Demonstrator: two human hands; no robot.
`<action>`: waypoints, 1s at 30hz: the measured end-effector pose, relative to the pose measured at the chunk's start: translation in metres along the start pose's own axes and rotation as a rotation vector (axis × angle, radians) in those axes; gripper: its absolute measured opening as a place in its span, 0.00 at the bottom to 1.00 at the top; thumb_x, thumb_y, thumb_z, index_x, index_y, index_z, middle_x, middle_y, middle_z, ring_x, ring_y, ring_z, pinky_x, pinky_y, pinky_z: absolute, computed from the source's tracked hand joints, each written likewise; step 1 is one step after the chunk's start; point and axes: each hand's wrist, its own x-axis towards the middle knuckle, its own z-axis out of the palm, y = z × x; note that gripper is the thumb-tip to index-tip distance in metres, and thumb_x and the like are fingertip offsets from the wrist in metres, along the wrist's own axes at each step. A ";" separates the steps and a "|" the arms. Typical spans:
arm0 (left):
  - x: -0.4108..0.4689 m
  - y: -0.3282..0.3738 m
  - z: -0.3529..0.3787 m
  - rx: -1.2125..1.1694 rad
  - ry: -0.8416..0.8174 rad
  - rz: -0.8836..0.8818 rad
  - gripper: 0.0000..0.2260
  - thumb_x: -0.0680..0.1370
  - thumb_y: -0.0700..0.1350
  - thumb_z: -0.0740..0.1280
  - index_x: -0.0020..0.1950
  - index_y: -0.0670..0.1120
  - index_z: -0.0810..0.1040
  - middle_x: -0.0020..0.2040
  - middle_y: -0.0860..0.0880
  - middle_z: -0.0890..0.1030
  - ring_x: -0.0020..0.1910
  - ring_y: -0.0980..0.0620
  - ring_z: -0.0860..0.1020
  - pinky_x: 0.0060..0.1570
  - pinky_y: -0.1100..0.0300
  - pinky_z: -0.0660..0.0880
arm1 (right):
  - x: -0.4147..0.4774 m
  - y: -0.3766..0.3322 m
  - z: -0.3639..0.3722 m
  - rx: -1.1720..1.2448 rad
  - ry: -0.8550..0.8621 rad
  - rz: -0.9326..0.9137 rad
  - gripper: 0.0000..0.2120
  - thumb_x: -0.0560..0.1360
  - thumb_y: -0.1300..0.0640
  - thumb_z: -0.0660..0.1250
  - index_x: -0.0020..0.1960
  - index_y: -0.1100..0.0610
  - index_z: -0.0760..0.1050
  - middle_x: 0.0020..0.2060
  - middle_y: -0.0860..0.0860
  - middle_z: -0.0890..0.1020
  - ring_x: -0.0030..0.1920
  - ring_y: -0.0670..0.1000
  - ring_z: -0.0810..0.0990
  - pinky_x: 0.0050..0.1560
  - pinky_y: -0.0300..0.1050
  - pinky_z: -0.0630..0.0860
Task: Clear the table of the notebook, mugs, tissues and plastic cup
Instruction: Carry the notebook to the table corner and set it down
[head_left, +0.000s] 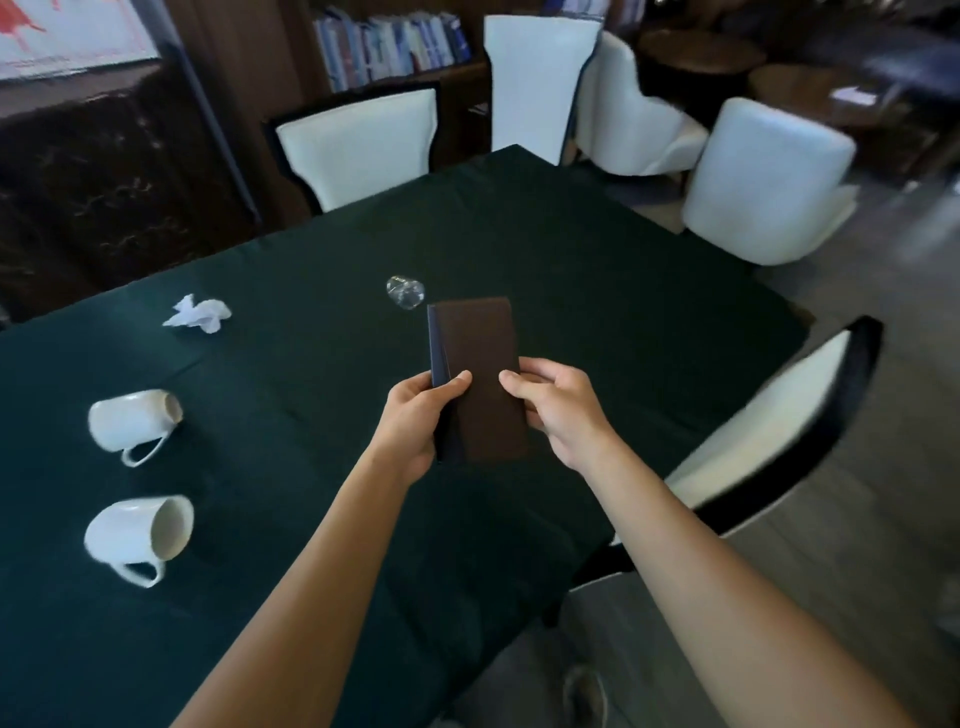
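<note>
While mugs lie aside, both hands (415, 415) (556, 410) grip the notebook (478, 374) between them.

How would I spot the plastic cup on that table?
Start at the dark green tablecloth, then the brown notebook held in both hands. Just beyond its far left corner lies the small clear plastic cup on its side: the only see-through thing, unlike the white mugs and tissue.

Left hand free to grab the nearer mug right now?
Probably not yet: the left hand and right hand both hold the notebook. The tipped nearer mug lies unobstructed on the tablecloth.
</note>
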 end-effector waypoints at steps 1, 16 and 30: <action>0.002 0.001 0.016 0.006 -0.019 0.008 0.11 0.80 0.43 0.73 0.60 0.39 0.85 0.55 0.41 0.89 0.52 0.43 0.88 0.51 0.47 0.86 | -0.001 -0.007 -0.014 -0.001 0.017 -0.018 0.07 0.77 0.62 0.73 0.54 0.54 0.84 0.46 0.52 0.90 0.47 0.50 0.89 0.40 0.42 0.84; 0.062 -0.022 0.285 0.062 -0.073 0.061 0.12 0.79 0.43 0.74 0.60 0.38 0.85 0.55 0.40 0.89 0.50 0.43 0.88 0.50 0.47 0.86 | 0.023 -0.108 -0.260 -0.033 0.131 -0.106 0.08 0.78 0.61 0.73 0.56 0.56 0.83 0.47 0.52 0.90 0.48 0.51 0.89 0.48 0.48 0.85; 0.126 -0.032 0.416 0.170 -0.066 0.049 0.12 0.78 0.45 0.75 0.59 0.40 0.85 0.51 0.42 0.89 0.47 0.44 0.88 0.42 0.48 0.86 | 0.074 -0.140 -0.389 0.009 0.160 -0.125 0.07 0.78 0.58 0.72 0.56 0.54 0.84 0.45 0.49 0.90 0.47 0.48 0.89 0.43 0.45 0.85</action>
